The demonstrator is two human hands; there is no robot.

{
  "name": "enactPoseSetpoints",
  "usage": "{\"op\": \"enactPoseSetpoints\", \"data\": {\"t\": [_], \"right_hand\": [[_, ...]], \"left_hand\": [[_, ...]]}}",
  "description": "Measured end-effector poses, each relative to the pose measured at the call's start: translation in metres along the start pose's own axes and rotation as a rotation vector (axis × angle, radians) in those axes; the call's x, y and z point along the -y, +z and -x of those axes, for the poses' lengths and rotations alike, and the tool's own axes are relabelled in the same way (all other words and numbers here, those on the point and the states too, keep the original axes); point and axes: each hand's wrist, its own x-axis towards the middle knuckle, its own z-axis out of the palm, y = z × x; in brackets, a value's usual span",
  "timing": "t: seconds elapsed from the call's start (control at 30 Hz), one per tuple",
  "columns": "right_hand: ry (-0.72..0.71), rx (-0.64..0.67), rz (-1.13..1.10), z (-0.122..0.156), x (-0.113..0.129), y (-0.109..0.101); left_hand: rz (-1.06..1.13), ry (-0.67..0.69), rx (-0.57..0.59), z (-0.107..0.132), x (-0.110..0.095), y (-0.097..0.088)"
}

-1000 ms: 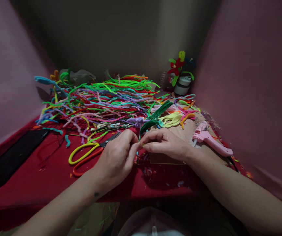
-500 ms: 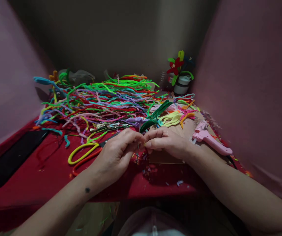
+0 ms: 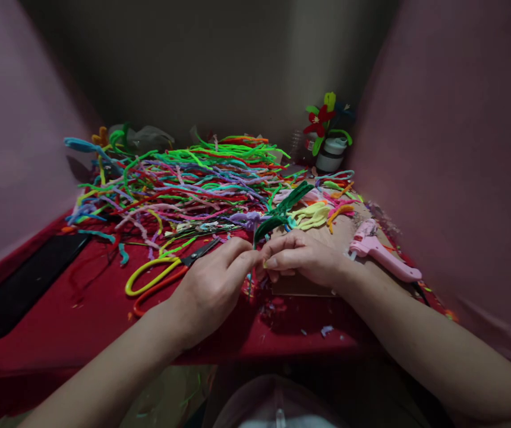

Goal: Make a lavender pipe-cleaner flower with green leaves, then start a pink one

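Both my hands meet at the middle of the table around a pipe cleaner flower, which stands upright between them. It has a small purple bloom and long dark green leaves that lean to the right. My left hand pinches its thin stem just below the bloom, and the stem's lower end shows under the fingers. Against the left fingertips, my right hand is closed in a pinch at the same stem. A tiny yellowish bit shows at its fingertips; the exact grip there is partly hidden.
Scissors with yellow and orange handles lie left of my left hand, beside a black phone-like slab. Loose pipe cleaners spread across the back. A pink glue gun rests on cardboard. A cup stands behind.
My left hand has rolled over so its back faces up more, and its fingers have closed nearer the right fingertips. More of the scissors shows. The flower stays nearly in place.
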Motion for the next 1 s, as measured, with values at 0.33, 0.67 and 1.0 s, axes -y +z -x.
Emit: {"op": "enactPoseSetpoints", "data": {"t": [0.33,0.67,1.0], "right_hand": [[-0.154,-0.135,0.143,0.001,0.0,0.008],[-0.627,-0.204,0.209,0.002,-0.009,0.016],[-0.716,-0.289,0.185,0.023,0.002,0.013]], "left_hand": [[0.074,-0.232,-0.1,-0.007,-0.01,-0.004],[1.768,-1.12,0.214,-0.022,0.003,-0.001],[1.432,-1.038,0.21,-0.026,-0.003,0.001]]}}
